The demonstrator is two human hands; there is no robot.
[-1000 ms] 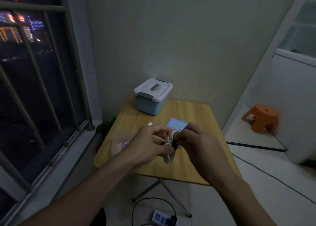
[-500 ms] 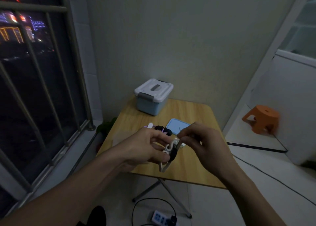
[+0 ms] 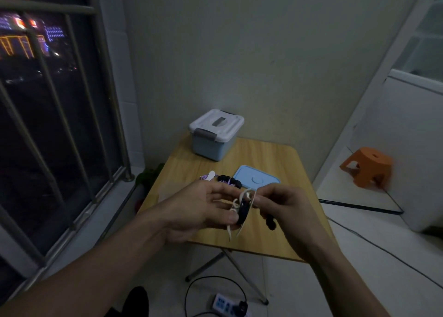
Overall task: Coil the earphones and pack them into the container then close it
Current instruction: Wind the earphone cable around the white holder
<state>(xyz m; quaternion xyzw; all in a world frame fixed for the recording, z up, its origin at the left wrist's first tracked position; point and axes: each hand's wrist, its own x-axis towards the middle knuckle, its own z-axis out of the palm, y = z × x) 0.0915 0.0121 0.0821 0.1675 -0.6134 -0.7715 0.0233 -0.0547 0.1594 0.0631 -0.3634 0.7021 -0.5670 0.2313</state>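
A dim room corner with a barred window on the left; a small wooden desk (image 3: 268, 163) stands against the wall. At its far end I note a pale blue container (image 3: 213, 138), lid on and latches apparently down; nearer lies a flat blue lid (image 3: 257, 177), and just left of it a dark bundle with some purple and white bits, too murky to identify. The earphones (image 3: 242, 210) are held above the near half of the desk, between both hands: a dark piece wrapped with pale cord, two loose ends hanging below. My left hand (image 3: 203, 208) is partly curled, thumb and forefinger pinching the bundle from the left. My right hand (image 3: 285, 204) is curled, fingertips nipping the cord at the top; a further dark lump shows beneath its palm, though I cannot tell whether it is gripped. In my judgement the cord is light, limp and springy, likely to unwind if released, so the hold belongs on the wound middle, not the dangling ends. The container must be opened before packing.
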